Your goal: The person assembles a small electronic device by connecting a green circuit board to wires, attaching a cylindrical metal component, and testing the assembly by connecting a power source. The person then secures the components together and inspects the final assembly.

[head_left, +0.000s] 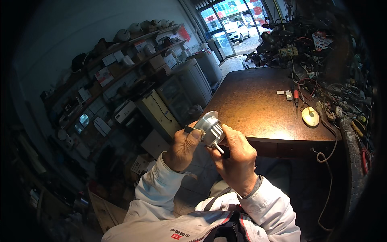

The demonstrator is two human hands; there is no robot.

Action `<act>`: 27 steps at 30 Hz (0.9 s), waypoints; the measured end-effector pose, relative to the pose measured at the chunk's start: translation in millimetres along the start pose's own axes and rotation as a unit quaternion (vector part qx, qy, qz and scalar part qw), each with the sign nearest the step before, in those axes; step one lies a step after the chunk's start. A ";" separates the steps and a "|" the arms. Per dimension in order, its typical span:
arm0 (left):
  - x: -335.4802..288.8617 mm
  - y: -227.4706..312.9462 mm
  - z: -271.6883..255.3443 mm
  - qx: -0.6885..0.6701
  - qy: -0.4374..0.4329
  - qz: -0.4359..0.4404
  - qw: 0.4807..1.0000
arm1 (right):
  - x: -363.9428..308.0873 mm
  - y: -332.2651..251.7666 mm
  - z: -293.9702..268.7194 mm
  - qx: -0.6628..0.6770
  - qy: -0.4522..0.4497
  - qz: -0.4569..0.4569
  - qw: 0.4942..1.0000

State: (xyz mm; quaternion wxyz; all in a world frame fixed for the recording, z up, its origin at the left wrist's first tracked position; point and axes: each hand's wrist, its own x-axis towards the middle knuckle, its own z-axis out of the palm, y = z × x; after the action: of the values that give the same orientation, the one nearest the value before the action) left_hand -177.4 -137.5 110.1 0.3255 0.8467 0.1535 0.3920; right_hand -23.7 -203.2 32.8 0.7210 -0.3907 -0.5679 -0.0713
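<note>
Between both hands, off the table's near left corner, I hold a silver round fitting that looks like a recessed downlight (210, 126). It has a wide flange at the top, a finned body and a pale prong or lead pointing down. It is tilted. My left hand (181, 150) grips its left side, with the thumb by a dark flat clip-like piece (189, 129). My right hand (238, 156) pinches the finned side with thumb and fingers. Something dark shows beneath the right fingers, too hidden to name.
On the brown table (250, 103) lie a red-handled screwdriver (296, 96), a small white block (288, 95) and a round cream disc (310, 117). A tangle of cables and tools (338, 88) crowds the right. A cord (331, 177) hangs down there. Loaded shelves (117, 52) line the left wall.
</note>
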 end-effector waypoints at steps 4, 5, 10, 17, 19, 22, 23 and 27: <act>-0.2 -0.6 -0.1 -0.012 0.000 0.005 1.000 | -0.5 -0.3 1.6 0.003 0.001 -0.002 1.000; 0.1 -0.6 0.0 -0.014 0.000 0.009 1.000 | 0.1 -0.4 1.1 0.000 -0.001 -0.006 1.000; 0.0 -0.2 2.0 -0.009 0.006 0.012 1.000 | 0.6 0.1 -0.4 -0.018 0.002 -0.021 1.000; -1.0 -2.8 1.1 -0.011 -0.002 0.022 1.000 | -1.1 0.4 1.0 -0.008 -0.001 -0.014 1.000; -3.4 -7.3 -3.0 -0.021 -0.019 0.032 0.999 | -0.4 -0.5 0.5 -0.012 -0.002 -0.019 1.000; -4.4 -7.4 -3.0 -0.021 -0.014 0.034 0.999 | 1.1 -0.3 -0.3 -0.016 -0.002 -0.027 1.000; -4.7 -7.4 -2.7 -0.020 -0.010 0.033 0.999 | 1.1 -0.3 -0.2 -0.018 0.000 -0.028 0.999; -9.4 -10.7 -10.6 -0.028 -0.024 -0.005 0.999 | 1.4 -1.9 -0.5 -0.029 0.007 -0.028 0.999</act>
State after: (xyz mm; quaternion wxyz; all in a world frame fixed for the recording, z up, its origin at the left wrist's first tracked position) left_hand -191.6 -129.9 102.7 0.3544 0.8458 0.1385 0.3738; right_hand -23.9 -204.4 34.9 0.7113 -0.3946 -0.5710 -0.1110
